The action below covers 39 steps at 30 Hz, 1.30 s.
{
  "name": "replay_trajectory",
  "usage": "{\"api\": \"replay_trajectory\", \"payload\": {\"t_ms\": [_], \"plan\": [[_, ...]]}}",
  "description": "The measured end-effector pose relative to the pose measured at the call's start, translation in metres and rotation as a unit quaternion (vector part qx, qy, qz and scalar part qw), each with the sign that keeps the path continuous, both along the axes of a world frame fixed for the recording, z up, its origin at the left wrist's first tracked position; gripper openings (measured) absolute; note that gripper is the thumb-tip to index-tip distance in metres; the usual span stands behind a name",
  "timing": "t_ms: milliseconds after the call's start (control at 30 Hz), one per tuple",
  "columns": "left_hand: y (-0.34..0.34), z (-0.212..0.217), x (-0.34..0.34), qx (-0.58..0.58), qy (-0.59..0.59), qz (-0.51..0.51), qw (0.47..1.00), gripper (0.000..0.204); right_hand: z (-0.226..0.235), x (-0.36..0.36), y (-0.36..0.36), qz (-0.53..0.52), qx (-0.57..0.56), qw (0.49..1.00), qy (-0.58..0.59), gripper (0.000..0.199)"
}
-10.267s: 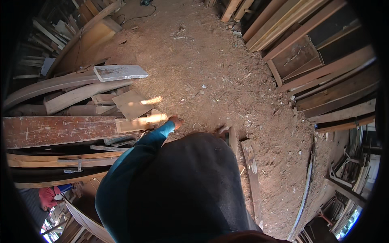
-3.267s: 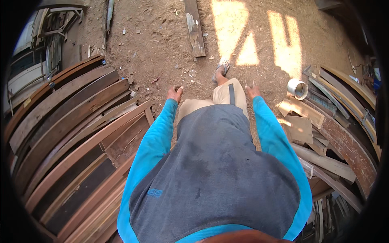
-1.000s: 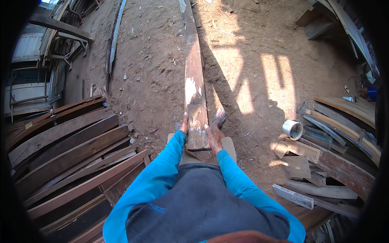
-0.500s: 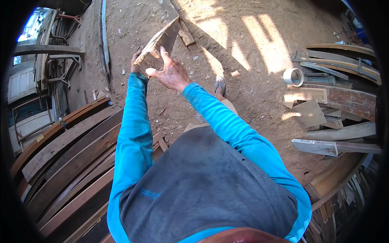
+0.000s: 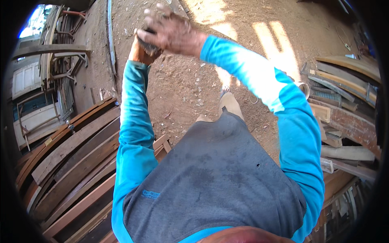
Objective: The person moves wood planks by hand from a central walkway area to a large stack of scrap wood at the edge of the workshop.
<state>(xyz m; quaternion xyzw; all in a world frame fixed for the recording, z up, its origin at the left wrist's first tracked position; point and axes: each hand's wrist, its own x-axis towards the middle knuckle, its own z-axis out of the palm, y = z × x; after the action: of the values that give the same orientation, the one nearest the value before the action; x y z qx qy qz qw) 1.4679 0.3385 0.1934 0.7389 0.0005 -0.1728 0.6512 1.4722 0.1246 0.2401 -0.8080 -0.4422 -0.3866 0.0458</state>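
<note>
We look down and see our two hands up high, out in front of us, a bit to the left. Our left hand is closed around the near end of a wooden board. The end that we see is dark and rough. Our right hand is open, with its fingers spread wide, and it is up over the board. It is blurry, so we can't tell if the palm is pressing on the wood or just above it. It also hides much of the board from us.

We have on a dark grey shirt with a small hole in it. Our left sleeve and right sleeve are bright blue, and the sun makes part of the right one look almost white. Below the hands is brown dirt ground with little bits all over it. Sunny patches lie on it to the right. One foot pokes out past our tan trousers.

On our left, long planks lie side by side. On our right is a pile of wood, with a white round pipe near it, partly behind the right sleeve.
</note>
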Motion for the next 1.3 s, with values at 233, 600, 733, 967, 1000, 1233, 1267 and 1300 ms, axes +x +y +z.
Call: {"api": "replay_trajectory", "payload": {"t_ms": [233,600,733,967,1000,1233,1267,1300], "plan": [[0.016,0.003,0.011,-0.094,0.033,0.209,0.973,0.091,0.107,0.141,-0.055,-0.056,0.072,0.986,0.137,0.066],[0.084,-0.232,-0.521,0.114,0.588,0.459,0.656,0.059,0.112,0.335,-0.136,-0.356,0.203,0.851,0.33,0.071],[0.066,-0.246,-0.557,0.011,0.655,0.435,0.618,0.049,0.069,0.354,-0.205,-0.523,0.188,0.751,0.357,0.11],[0.229,-0.26,-0.378,-0.004,0.583,0.419,0.696,0.035,0.025,0.253,-0.223,-0.606,0.358,0.59,0.395,0.107],[0.275,-0.264,-0.344,0.009,0.554,0.441,0.707,0.033,0.027,0.24,-0.213,-0.613,0.361,0.58,0.397,0.106],[0.599,-0.236,0.009,0.14,0.258,0.464,0.836,0.033,0.065,0.214,-0.121,-0.601,0.353,0.619,0.361,0.097],[0.618,-0.221,0.067,0.111,0.178,0.478,0.853,0.034,0.071,0.215,-0.109,-0.614,0.334,0.628,0.342,0.095],[0.633,-0.201,0.128,0.043,0.167,0.451,0.876,0.034,0.076,0.218,-0.095,-0.626,0.317,0.638,0.319,0.092]]}}
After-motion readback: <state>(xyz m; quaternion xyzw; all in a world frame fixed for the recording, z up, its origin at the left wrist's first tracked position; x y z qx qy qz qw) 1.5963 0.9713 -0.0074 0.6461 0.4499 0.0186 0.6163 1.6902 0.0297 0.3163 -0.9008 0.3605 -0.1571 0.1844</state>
